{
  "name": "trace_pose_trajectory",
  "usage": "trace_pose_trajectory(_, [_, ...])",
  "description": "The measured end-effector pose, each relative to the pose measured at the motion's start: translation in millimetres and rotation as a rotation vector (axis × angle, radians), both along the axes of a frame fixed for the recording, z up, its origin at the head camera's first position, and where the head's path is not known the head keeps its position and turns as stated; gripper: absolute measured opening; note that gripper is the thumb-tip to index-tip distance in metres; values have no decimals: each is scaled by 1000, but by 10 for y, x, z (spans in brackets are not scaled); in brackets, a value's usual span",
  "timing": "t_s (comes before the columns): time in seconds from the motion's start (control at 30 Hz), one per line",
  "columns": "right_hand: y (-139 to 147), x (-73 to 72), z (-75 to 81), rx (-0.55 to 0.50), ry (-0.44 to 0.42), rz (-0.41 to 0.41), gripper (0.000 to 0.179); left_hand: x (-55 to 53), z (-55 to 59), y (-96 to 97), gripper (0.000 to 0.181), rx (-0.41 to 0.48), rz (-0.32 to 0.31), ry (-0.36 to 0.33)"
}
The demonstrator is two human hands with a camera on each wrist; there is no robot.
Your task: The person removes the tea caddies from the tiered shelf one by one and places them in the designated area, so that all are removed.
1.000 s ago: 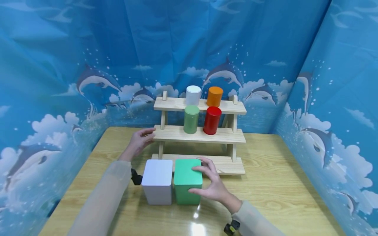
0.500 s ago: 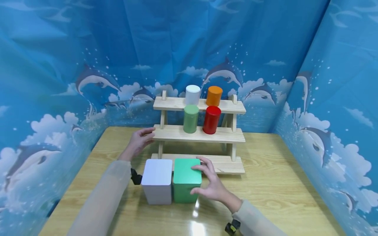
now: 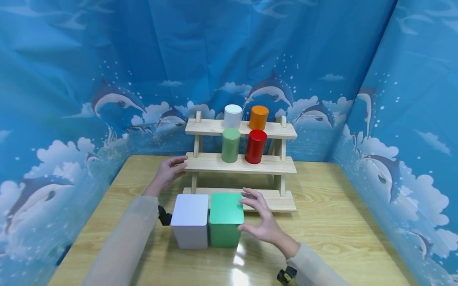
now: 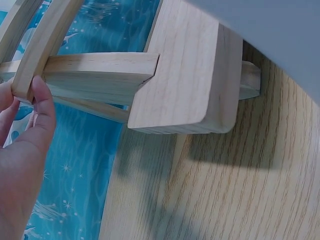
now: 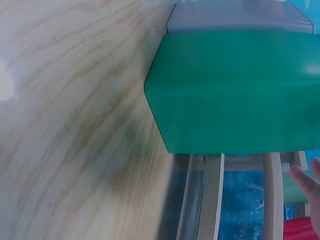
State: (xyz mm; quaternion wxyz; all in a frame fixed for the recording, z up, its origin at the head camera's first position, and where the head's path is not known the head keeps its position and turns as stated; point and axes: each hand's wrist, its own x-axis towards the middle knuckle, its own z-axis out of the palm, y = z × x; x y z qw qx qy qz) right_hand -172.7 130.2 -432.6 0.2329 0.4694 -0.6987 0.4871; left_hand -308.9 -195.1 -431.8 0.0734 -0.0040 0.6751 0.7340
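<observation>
A three-tier wooden display stand [image 3: 272, 163] stands on the table. My left hand [image 3: 168, 171] holds the left end of its middle shelf; in the left wrist view the fingers [image 4: 42, 107] pinch the board's end. In front of the stand, a white box [image 3: 189, 222] and a green box [image 3: 226, 222] sit side by side, hiding part of the lowest shelf. Beside the green box is my right hand [image 3: 264, 222], fingers spread and nothing gripped. Most of that hand lies outside the right wrist view, where the green box [image 5: 235, 95] fills the upper right.
On the top shelf stand a white cylinder [image 3: 233, 118] and an orange cylinder [image 3: 259, 118]. A light green cylinder [image 3: 230, 146] and a red cylinder [image 3: 255, 147] stand on the middle shelf. A blue dolphin-print curtain [image 3: 143, 59] borders the wooden table [image 3: 343, 222].
My right hand has come away from the green box, moving slightly right, and its fingers no longer reach over the lid. The left hand keeps its place on the shelf.
</observation>
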Motion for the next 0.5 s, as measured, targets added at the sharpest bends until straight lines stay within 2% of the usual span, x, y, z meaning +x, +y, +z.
trace_pose_trajectory(0.23, [93, -29, 14, -40, -57, 22, 54, -68, -101, -21, 44, 20, -5, 32])
trace_pose_trajectory(0.37, [138, -66, 25, -70, -98, 21, 50, -114, -189, -30, 45, 3, 14, 41])
trace_pose_trajectory(0.5, [173, -125, 29, -125, -139, 0, 45, -121, -230, -43, 45, -15, 26, 56])
